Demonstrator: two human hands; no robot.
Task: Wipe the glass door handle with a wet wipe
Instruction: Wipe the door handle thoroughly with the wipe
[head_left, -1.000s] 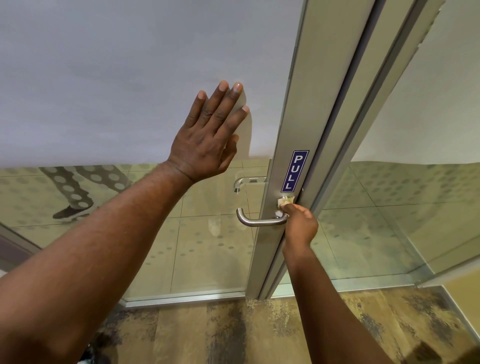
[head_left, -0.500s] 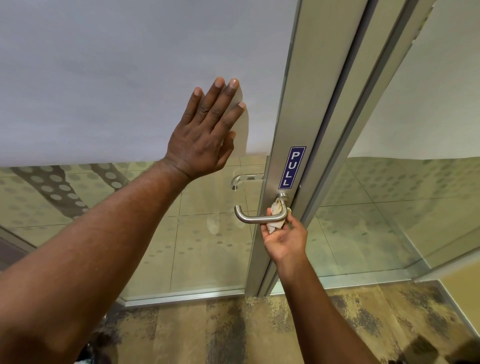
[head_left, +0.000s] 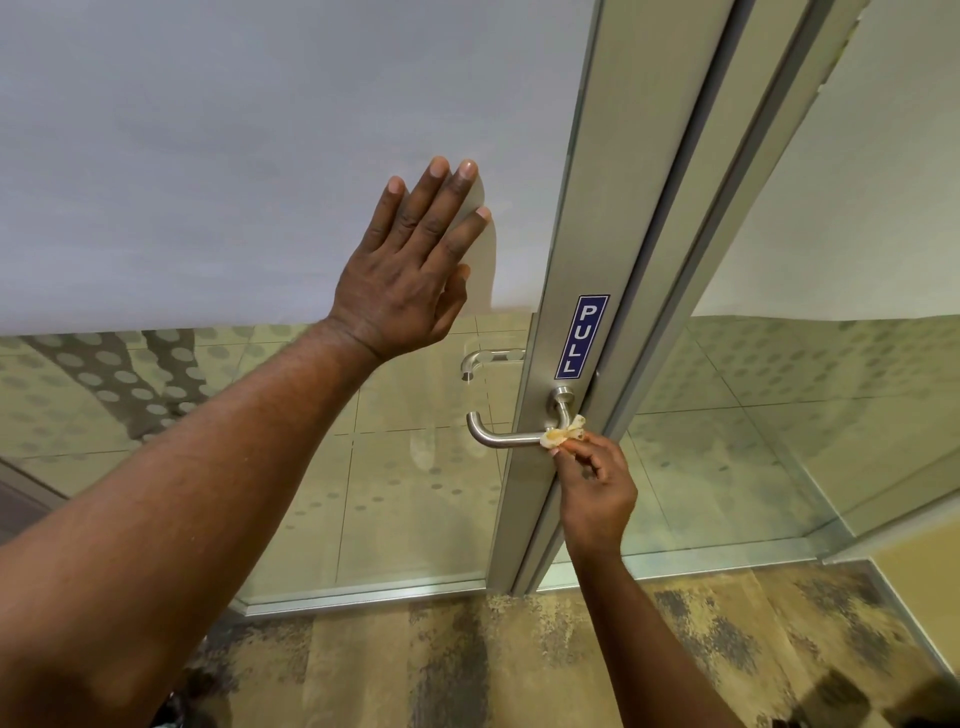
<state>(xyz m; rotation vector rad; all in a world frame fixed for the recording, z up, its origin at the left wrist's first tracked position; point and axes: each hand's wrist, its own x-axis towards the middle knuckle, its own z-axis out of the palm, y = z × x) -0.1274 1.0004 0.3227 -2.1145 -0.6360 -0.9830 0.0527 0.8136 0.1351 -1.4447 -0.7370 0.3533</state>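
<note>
A brushed metal lever handle (head_left: 498, 439) juts left from the aluminium door stile (head_left: 587, 260), just below a blue PULL sticker (head_left: 582, 336). My right hand (head_left: 597, 493) pinches a small crumpled wet wipe (head_left: 561, 434) against the handle's right end, near its bend by the round base. My left hand (head_left: 410, 275) lies flat with fingers spread on the frosted glass of the door (head_left: 260, 156), above and left of the handle.
A second handle (head_left: 483, 360) shows through the clear lower glass on the far side. A fixed glass panel (head_left: 831, 364) stands right of the door frame. Mottled brown carpet (head_left: 519, 665) covers the floor below, and a person's dotted trouser legs (head_left: 104, 374) show at left.
My right hand has slid from the handle's base down under the lever and now holds the wipe at the lever's right end. My left hand stays pressed on the glass.
</note>
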